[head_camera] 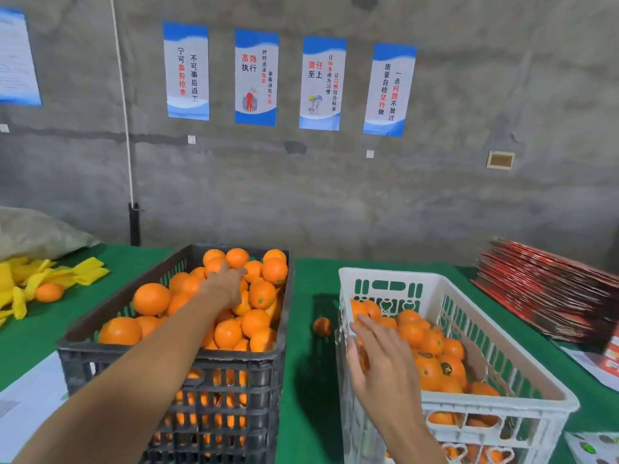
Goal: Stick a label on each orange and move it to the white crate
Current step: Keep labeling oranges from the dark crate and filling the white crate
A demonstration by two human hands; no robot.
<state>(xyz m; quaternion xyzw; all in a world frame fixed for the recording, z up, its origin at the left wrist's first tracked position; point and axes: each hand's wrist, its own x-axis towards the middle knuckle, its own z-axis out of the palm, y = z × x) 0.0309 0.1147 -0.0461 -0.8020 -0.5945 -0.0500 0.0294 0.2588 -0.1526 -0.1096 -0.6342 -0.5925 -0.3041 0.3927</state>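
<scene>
A black crate [100, 333] heaped with oranges [151, 299] stands on the left of the green table. My left hand [224, 287] reaches deep into it and rests on the far oranges, fingers stretched forward, holding nothing that I can see. To the right is the white crate [502, 395], partly filled with oranges [432, 366], some of them with dark labels. My right hand [378, 356] hovers over the near left rim of the white crate with its fingers spread and nothing in it.
A loose orange [322, 326] lies on the green cloth between the crates. Yellow foam nets [40, 279] and another orange [49, 292] lie at far left beside a grey sack [33, 232]. Red flat cartons [549, 296] are stacked at right. A label sheet [593, 447] sits at bottom right.
</scene>
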